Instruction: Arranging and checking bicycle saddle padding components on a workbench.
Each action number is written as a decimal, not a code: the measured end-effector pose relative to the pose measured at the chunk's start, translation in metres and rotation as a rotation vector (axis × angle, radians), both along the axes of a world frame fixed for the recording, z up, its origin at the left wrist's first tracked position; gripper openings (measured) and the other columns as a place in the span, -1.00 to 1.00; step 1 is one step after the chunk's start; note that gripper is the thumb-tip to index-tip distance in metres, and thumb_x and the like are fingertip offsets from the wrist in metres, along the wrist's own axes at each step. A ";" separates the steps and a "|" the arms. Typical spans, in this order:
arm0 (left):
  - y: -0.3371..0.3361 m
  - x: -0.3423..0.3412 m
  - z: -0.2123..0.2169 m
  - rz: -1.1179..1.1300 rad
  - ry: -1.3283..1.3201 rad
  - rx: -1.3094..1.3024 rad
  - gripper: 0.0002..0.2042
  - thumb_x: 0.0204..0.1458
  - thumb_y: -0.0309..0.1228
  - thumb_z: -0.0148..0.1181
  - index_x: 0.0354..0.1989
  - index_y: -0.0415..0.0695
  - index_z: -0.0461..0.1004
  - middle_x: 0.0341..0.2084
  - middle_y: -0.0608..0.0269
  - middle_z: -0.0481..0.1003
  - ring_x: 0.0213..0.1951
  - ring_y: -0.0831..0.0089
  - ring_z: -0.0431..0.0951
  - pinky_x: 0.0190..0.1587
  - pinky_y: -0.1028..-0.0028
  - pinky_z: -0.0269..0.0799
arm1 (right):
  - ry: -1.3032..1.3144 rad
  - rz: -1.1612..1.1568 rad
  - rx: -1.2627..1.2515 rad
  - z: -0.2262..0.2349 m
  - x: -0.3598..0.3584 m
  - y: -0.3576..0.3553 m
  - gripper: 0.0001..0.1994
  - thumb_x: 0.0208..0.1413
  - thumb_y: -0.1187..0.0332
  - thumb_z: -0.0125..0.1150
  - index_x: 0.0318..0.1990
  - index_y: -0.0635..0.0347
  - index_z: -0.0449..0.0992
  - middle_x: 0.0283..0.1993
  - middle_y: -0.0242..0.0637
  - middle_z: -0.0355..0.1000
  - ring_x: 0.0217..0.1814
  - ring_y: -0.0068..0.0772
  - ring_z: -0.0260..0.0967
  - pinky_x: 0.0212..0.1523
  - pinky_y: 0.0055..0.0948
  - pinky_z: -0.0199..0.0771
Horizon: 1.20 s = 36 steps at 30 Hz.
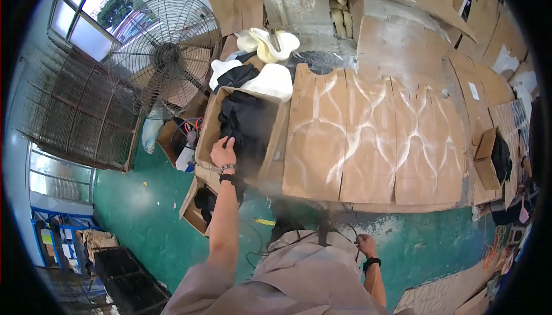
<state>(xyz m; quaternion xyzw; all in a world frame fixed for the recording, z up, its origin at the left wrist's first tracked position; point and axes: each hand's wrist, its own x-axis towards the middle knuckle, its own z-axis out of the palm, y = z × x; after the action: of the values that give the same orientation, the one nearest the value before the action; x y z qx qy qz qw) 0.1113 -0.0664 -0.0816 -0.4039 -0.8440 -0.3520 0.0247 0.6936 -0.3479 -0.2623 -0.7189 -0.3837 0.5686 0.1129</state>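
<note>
My left hand [222,151] reaches forward into an open cardboard box [208,137] and pinches a black fabric piece [246,120] lying in it. The box holds several black pieces. My right hand [365,245] hangs low at my side near a thin black cord; whether it holds the cord is unclear. Both wrists wear black bands. White moulded pieces [270,79] lie just behind the box.
A cardboard-covered worktable [374,142] with white spray marks stretches to the right. A large metal fan [164,50] stands at the left before a wire rack. A second box [198,206] of black pieces sits on the green floor. More cardboard leans on the back wall.
</note>
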 end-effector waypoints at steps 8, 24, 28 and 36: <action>-0.007 0.018 0.024 0.029 0.116 0.101 -0.74 0.10 -0.21 0.38 -0.12 -0.05 0.73 -0.19 0.07 0.69 -0.12 0.06 0.67 -0.03 0.19 0.55 | 0.039 -0.115 0.019 0.024 0.045 0.018 -0.54 0.25 0.27 0.16 0.17 0.47 0.53 -0.30 -0.08 0.65 -0.46 -0.37 0.60 -0.47 -0.37 0.62; -0.025 0.204 0.127 -0.644 -0.719 0.239 -0.72 0.18 -0.50 0.30 0.07 -0.21 0.63 -0.13 0.23 0.66 -0.13 0.51 0.60 -0.01 0.47 0.49 | -0.218 0.041 0.517 0.245 -0.027 0.106 -0.50 0.17 0.24 0.33 0.22 0.30 0.50 -0.02 0.04 0.62 0.01 0.02 0.60 0.03 -0.13 0.55; -0.047 0.265 0.138 -0.847 -1.051 -0.036 -0.77 0.18 -0.50 0.30 0.00 -0.22 0.67 -0.21 0.34 0.66 -0.24 0.66 0.57 -0.16 0.59 0.49 | -0.364 0.209 0.863 0.299 -0.052 0.128 -0.03 -0.03 0.19 0.57 0.50 0.20 0.12 0.45 0.15 0.20 0.45 0.17 0.21 0.40 -0.08 0.30; -0.075 0.366 0.142 -1.053 -1.185 -0.326 -0.77 0.19 -0.51 0.30 0.00 -0.27 0.65 -0.16 0.31 0.65 -0.17 0.61 0.59 -0.08 0.57 0.50 | -0.120 0.091 0.954 0.286 -0.007 0.145 -0.34 -0.06 0.49 0.46 0.29 0.21 0.43 0.18 0.04 0.51 0.20 0.03 0.49 0.18 -0.16 0.49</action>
<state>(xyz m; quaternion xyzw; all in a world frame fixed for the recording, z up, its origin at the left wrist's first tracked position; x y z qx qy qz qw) 0.4777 -0.1413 0.0609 -0.4931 -0.4565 -0.3457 -0.6550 0.6868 -0.2027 0.0240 -0.6010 -0.6385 0.2912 0.3827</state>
